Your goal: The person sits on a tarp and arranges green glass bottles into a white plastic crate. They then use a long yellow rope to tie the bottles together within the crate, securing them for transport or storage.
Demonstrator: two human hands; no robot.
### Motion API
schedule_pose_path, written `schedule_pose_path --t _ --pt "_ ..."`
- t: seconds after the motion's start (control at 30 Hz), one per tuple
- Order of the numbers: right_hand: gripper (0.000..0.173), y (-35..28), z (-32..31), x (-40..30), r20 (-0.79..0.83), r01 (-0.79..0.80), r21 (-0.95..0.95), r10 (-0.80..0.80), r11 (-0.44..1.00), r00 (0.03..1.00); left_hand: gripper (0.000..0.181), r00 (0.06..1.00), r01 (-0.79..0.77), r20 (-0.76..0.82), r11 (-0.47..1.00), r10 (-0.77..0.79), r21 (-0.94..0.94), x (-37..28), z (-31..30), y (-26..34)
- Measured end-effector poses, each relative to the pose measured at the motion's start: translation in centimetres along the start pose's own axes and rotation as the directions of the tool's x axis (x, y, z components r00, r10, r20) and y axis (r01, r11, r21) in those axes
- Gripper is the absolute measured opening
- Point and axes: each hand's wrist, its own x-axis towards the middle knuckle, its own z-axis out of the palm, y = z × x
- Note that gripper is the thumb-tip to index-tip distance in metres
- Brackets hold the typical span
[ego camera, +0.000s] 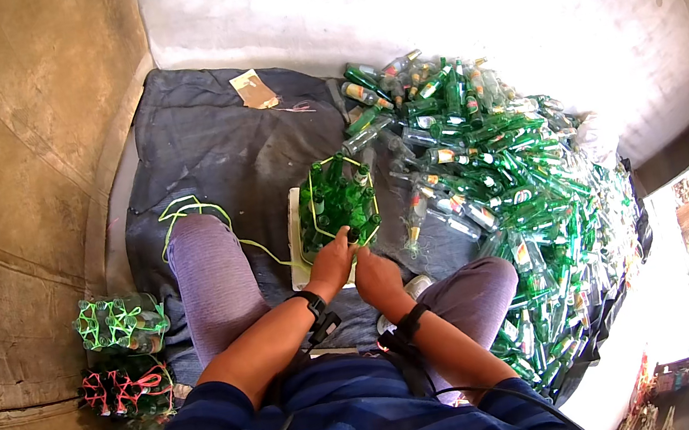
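Upright green glass bottles (336,197) stand packed together before me on a white board (295,241). A yellow-green plastic cord (313,203) runs around the necks of the outer bottles. My left hand (330,264) and my right hand (378,278) meet at the bottle neck nearest me. Both sets of fingers are closed on the cord there, though the grip itself is partly hidden. A loose length of the cord trails left from the board and over my left knee.
A large heap of loose green and clear glass bottles (519,184) covers the right side. Bottle bundles tied with green cord (121,320) and red cord (126,389) stand at the left. A piece of cardboard (254,90) lies on the dark ground sheet (214,141) near the wall (281,12).
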Motion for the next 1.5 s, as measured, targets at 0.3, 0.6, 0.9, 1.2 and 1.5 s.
schedule_pose_path --t 0.3,0.6,0.9,1.2,1.5 --pt "0.013 0.6 0.2 1.4 0.075 0.136 0.061 -0.140 0.989 0.987 0.058 0.999 -0.021 0.031 0.999 0.023 -0.044 -0.3 -0.2 -0.7" --pt "0.017 -0.3 -0.9 4.1 0.194 0.157 0.042 -0.163 0.987 0.967 0.057 0.998 -0.056 0.034 0.991 0.060 -0.121 -0.1 -0.5 -1.6" --pt "0.028 -2.9 -3.6 8.0 0.539 0.095 -0.099 -0.026 0.991 0.842 0.044 0.960 0.267 0.250 0.680 -0.126 -0.683 0.2 0.5 -2.2" --pt "0.028 -4.5 -3.5 9.9 0.490 0.089 -0.228 0.035 0.970 0.871 0.030 0.871 0.451 0.433 0.725 -0.231 -0.520 1.2 0.0 -2.5" --pt "0.028 -3.0 -2.6 10.6 0.447 0.105 -0.219 0.004 0.970 0.895 0.028 0.879 0.464 0.397 0.675 -0.266 -0.574 0.7 -2.3 0.1"
